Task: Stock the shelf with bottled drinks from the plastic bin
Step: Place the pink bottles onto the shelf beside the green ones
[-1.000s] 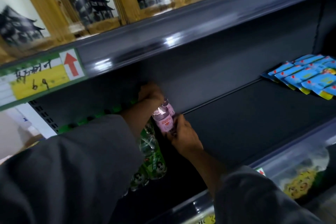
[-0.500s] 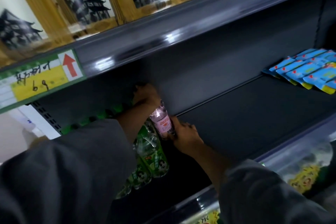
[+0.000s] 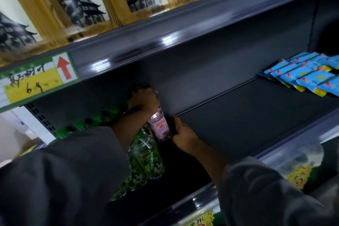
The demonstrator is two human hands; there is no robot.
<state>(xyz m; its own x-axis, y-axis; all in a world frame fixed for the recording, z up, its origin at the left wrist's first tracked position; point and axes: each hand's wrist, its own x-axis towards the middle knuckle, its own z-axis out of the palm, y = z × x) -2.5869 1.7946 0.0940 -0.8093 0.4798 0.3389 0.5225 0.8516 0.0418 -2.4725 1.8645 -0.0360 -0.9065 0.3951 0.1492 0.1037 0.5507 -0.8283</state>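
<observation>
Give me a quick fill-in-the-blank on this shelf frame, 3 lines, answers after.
1. Both hands hold a bottle with a ____ label.
2. The left hand grips that bottle at its ____, the right hand lower down.
3. The blue packets lie at the ____ end of the shelf; the green bottles stand at the other.

Answers: pink; top; right

From my feed I count one pink bottle (image 3: 159, 124), roughly four green bottles (image 3: 153, 161), two hands, one price tag (image 3: 34, 80); blue packets (image 3: 302, 77) too overlapped to count.
</observation>
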